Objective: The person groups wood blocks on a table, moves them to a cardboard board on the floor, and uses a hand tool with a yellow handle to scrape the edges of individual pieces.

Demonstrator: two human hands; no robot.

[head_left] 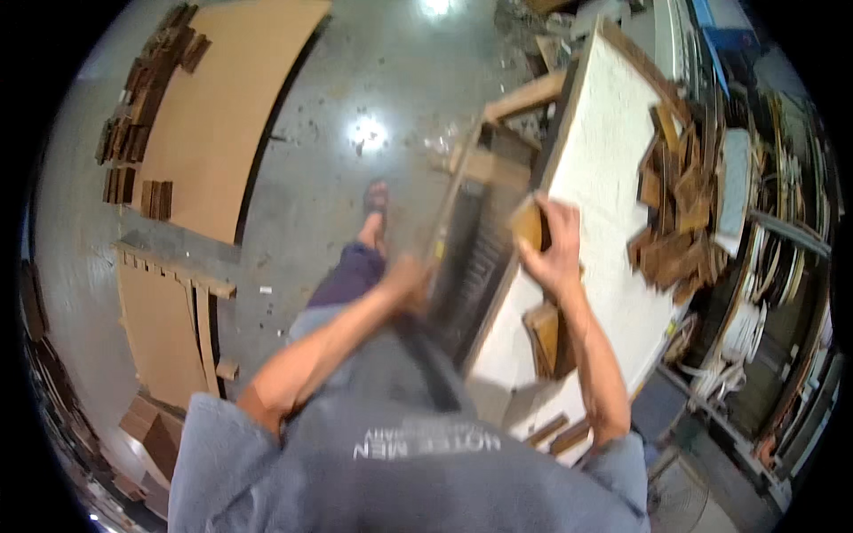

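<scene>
My right hand is closed around a small yellowish-brown wood block, thumb on one side and fingers on the other. It is over the left edge of a white-topped bench. Below that hand, more curved wood pieces stand on the bench top. My left hand is smeared by motion in front of my dark apron, beside a thin upright wooden edge. Whether its fingers hold anything is hidden by the blur.
A pile of brown wood offcuts lies along the bench's right side. Large tan boards with stacked wood pieces lie on the floor at left. A cluttered rack stands at far right, a fan at lower right.
</scene>
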